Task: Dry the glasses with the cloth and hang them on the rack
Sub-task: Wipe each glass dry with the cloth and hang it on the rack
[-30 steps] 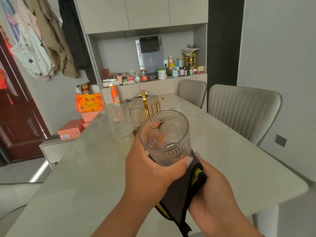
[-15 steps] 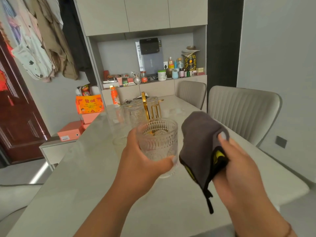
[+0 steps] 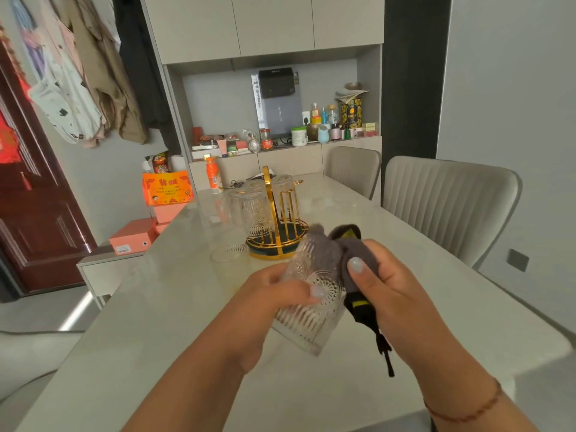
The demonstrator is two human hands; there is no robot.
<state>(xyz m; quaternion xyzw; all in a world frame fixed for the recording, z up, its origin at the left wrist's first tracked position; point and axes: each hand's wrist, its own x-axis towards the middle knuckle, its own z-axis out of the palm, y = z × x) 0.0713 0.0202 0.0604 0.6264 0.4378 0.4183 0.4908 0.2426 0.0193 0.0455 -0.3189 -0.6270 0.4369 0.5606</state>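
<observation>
My left hand (image 3: pixel 274 294) grips a clear embossed glass (image 3: pixel 308 319) around its middle, tilted with its mouth pointing up and away from me. My right hand (image 3: pixel 383 275) holds a grey cloth (image 3: pixel 330 257) with a yellow-and-black edge, and part of the cloth is pushed into the glass's mouth. Behind them a gold rack (image 3: pixel 277 226) on a dark round base carries several glasses upside down on its prongs. Another clear glass (image 3: pixel 224 232) stands upright on the table just left of the rack.
The pale table (image 3: pixel 149 322) runs away from me. Two grey chairs (image 3: pixel 448 207) stand along its right side. An orange bottle (image 3: pixel 213 177) stands at the far end, with orange boxes (image 3: pixel 166 188) left of the table and a cluttered shelf (image 3: pixel 280 138) behind.
The cloth was held apart to the right of the glass half a second ago; now my right hand has brought it into the glass's mouth. The glass has dropped lower and tilted.
</observation>
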